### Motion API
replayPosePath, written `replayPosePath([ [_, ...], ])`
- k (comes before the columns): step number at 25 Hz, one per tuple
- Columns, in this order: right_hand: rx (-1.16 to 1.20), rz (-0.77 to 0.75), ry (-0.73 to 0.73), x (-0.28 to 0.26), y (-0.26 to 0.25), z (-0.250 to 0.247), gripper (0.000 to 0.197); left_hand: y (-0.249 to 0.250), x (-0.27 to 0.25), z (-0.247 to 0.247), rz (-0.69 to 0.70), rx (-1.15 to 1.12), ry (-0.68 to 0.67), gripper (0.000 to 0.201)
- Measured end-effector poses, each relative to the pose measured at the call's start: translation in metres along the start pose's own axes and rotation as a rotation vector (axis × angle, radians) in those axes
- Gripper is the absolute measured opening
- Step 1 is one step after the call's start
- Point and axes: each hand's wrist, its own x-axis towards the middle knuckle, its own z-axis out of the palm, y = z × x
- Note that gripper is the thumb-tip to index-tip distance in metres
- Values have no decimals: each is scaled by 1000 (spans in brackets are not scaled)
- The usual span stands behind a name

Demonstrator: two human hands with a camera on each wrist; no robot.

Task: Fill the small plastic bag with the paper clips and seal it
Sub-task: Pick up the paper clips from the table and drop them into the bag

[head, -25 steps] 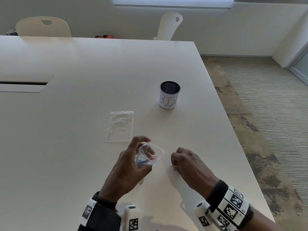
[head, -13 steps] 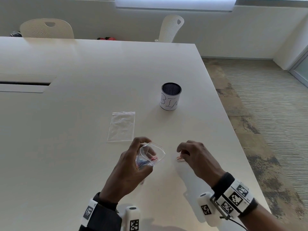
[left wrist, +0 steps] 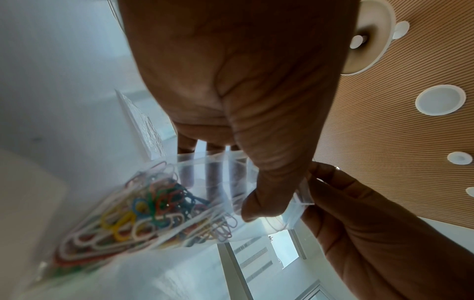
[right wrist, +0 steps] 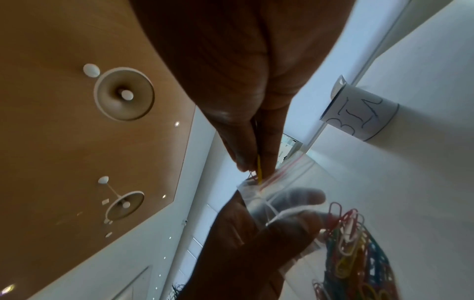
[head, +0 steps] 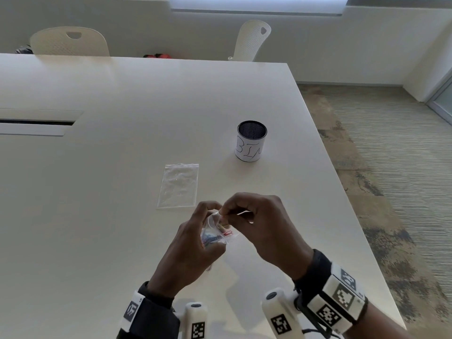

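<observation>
While the white surface (head: 122,192) lies below with a spare flat bag (head: 178,185) and the labelled tin (head: 251,143) beyond, the left hand (head: 193,245), grip curled round the small plastic bag (left wrist: 231,182), should keep its mouth spread and level; the right hand (head: 259,223), grip pinched on a yellow paper clip (right wrist: 259,168) at the opening, should push it well in before letting go. 0.5 s ago that hand was at the surface, apart from the bag

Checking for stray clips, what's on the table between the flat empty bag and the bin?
Nothing: in the head view the table is bare between the flat bag and the bin.
</observation>
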Motion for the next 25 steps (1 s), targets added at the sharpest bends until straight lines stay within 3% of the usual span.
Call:
replayPosePath([
  [13, -106, -77, 13, 1, 1, -7, 9, -4, 3, 1, 30, -11, -5, 64],
  [17, -193, 57, 120, -2, 36, -35, 6, -6, 2, -1, 36, -4, 20, 62],
  [22, -494, 226, -187, -27, 81, -44, 16, -5, 2, 0, 29, -18, -6, 62],
  [25, -565, 230, -213, -32, 87, -33, 16, -5, 3, 2, 21, -29, -11, 61],
])
